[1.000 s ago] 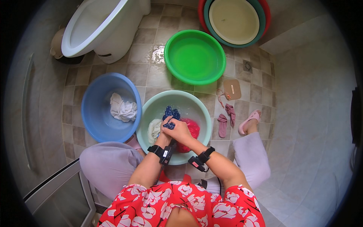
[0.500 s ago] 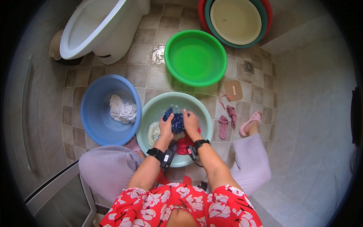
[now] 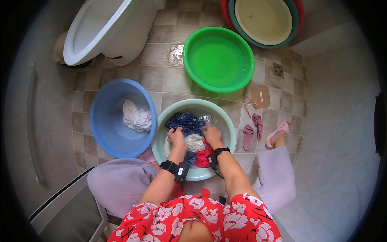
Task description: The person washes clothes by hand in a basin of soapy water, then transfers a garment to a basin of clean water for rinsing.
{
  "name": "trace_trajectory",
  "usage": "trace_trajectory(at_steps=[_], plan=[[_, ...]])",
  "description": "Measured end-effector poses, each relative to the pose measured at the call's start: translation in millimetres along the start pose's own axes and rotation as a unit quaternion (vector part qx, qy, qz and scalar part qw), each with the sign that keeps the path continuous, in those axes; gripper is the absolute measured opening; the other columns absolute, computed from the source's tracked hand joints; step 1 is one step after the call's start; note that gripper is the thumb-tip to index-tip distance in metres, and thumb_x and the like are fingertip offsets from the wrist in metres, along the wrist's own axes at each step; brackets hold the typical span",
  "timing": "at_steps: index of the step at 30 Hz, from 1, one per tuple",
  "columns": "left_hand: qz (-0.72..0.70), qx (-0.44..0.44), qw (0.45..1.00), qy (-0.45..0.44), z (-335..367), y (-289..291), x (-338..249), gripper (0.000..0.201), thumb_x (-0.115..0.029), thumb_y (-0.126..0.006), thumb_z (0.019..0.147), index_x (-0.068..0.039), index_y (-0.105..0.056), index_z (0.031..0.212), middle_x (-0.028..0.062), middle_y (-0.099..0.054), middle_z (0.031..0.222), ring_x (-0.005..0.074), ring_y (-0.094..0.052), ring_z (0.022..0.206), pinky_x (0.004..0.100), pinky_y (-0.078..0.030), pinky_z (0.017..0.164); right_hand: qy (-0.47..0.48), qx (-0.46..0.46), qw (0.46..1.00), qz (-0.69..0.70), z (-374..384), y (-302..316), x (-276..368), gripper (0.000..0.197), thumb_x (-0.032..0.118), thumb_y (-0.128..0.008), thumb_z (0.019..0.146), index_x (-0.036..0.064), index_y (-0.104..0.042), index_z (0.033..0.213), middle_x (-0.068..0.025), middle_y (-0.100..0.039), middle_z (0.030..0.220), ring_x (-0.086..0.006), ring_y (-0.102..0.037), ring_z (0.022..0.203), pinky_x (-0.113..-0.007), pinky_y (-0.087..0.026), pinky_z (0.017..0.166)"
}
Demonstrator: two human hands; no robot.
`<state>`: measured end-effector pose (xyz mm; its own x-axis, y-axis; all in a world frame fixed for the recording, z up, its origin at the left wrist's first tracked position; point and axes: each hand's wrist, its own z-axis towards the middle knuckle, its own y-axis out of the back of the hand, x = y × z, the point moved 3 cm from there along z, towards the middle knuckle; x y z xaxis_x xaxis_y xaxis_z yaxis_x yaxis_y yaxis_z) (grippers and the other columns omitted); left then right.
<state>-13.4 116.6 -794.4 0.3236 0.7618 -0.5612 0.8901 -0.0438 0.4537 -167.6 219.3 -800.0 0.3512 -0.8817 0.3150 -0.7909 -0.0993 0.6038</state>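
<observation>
The blue cloth (image 3: 184, 123) lay bunched and wet inside the mint tub (image 3: 230, 155), just beyond the fingertips of the left hand (image 3: 176, 139) and reaching across to those of the right hand (image 3: 212, 136). The left fingers were curled at its near left edge; whether they were clamped on it I could not tell. The right fingers dipped at its right end, where splashing water (image 3: 207, 119) hid the tips, so their grip could not be told either. Working that cloth well seemed to call for a firm hold near each end, the fabric kept low in the water to limit splashing, and its folds opened so that water could pass through. Between the two hands and nearer the body lay white cloth (image 3: 195, 143), with a red cloth (image 3: 202, 156) just below the right fingers; both were close enough to snag, so it seemed wise to keep the blue folds clear of them. Left of the left fingers stood the blue tub (image 3: 109, 131), with a white bundle (image 3: 137, 117) in it. Well beyond the right fingers was the green tub (image 3: 225, 89); to their right lay pink socks (image 3: 248, 138) and, farther out, a brown board (image 3: 261, 97).
</observation>
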Motion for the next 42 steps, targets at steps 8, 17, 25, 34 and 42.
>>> trace_trajectory(at_steps=[8, 17, 25, 34, 42], plan=[[-0.180, 0.344, 0.826, 0.408, -58.3, -15.4, -12.9, 0.055, -0.040, -0.066, 0.083, -0.008, -0.046, 0.123, 0.0144, -0.051, 0.118, 0.0342, -0.051, 0.109, 0.0585, -0.045, 0.087, 0.338, -0.196, 0.911, 0.130, -62.7, 41.8, 36.5, 0.042, -0.007, -0.061, 0.061, 0.0052, -0.061, 0.102, -0.0140, -0.056, 0.102, -0.0376, -0.050, 0.096, -0.043, -0.044, 0.086], [-0.161, 0.462, 0.805, 0.336, -96.4, 7.6, -46.6, 0.019, -0.024, -0.065, 0.085, -0.007, -0.063, 0.094, 0.0120, -0.067, 0.090, 0.0289, -0.064, 0.081, 0.0483, -0.052, 0.080, 0.475, -0.127, 0.862, 0.126, -168.8, 86.0, 60.5, 0.031, -0.010, -0.059, 0.064, 0.0029, -0.060, 0.092, -0.0131, -0.057, 0.100, -0.0346, -0.051, 0.098, -0.039, -0.044, 0.085], [-0.213, 0.496, 0.777, 0.324, -111.2, 19.7, -46.4, 0.011, -0.014, -0.065, 0.084, -0.005, -0.065, 0.091, 0.0105, -0.069, 0.085, 0.0229, -0.068, 0.072, 0.0335, -0.058, 0.064, 0.481, -0.048, 0.848, 0.215, -224.2, 127.4, 56.4, 0.028, -0.011, -0.058, 0.062, 0.0015, -0.060, 0.088, -0.0113, -0.060, 0.093, -0.0292, -0.058, 0.092, -0.034, -0.047, 0.081], [-0.158, 0.562, 0.740, 0.334, -120.7, 16.3, -55.0, 0.038, -0.044, -0.060, 0.088, -0.008, -0.065, 0.099, 0.0076, -0.069, 0.095, 0.0227, -0.067, 0.085, 0.0391, -0.055, 0.076, -0.032, -0.052, 0.718, 0.694, -111.9, 125.5, 6.6, 0.030, 0.003, -0.060, 0.075, 0.0080, -0.060, 0.104, -0.0027, -0.062, 0.089, -0.0128, -0.057, 0.076, -0.030, -0.048, 0.067], [-0.200, 0.595, 0.708, 0.324, -130.5, 27.1, -54.9, 0.040, -0.046, -0.060, 0.087, -0.011, -0.064, 0.107, 0.0043, -0.068, 0.100, 0.0192, -0.067, 0.086, 0.0369, -0.056, 0.074, -0.061, 0.156, 0.539, 0.825, -83.9, 25.1, 17.2, 0.022, 0.023, -0.065, 0.082, 0.0099, -0.064, 0.099, -0.0069, -0.066, 0.092, -0.0221, -0.065, 0.085, -0.038, -0.054, 0.079]])
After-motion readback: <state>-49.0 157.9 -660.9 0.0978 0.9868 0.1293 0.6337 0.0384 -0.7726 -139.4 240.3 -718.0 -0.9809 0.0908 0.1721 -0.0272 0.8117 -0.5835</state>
